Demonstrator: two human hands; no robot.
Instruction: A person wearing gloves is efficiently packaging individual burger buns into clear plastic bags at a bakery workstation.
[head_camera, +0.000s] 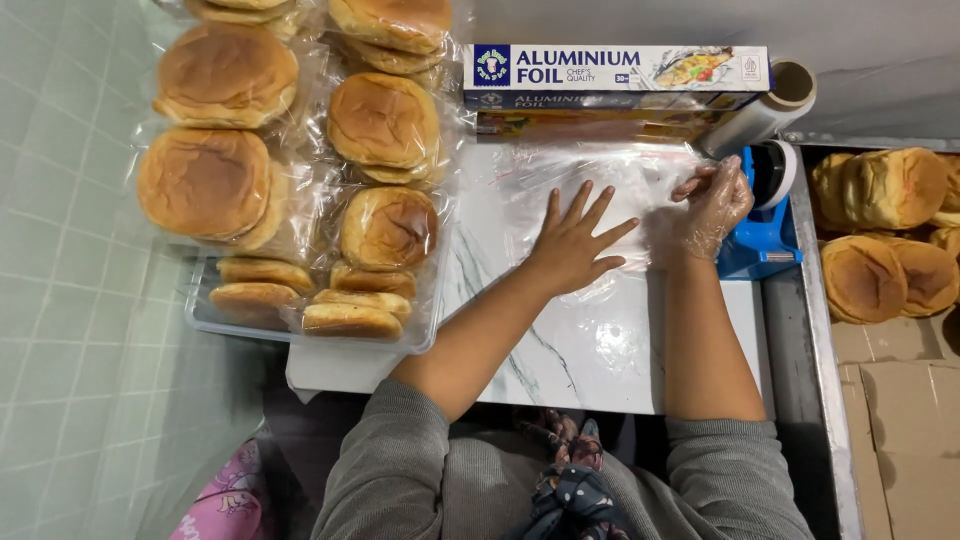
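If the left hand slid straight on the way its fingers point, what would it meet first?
The left hand lies flat on the cling film, fingers toward the far edge of the board. Going straight on, it would probably first meet the foil boxes across that edge; depth is hard to judge.

A thin, glossy, transparent plastic film (590, 190) lay over a smooth, polished marble-patterned board (600, 350). The right hand (715, 205) wore a crinkled clear plastic glove; the left hand (575, 245) was bare. The buns (385, 120) looked matt and smooth-crusted inside shiny plastic wrap. The foil box (615, 75) was printed cardboard, the tape dispenser (760, 235) smooth blue plastic.
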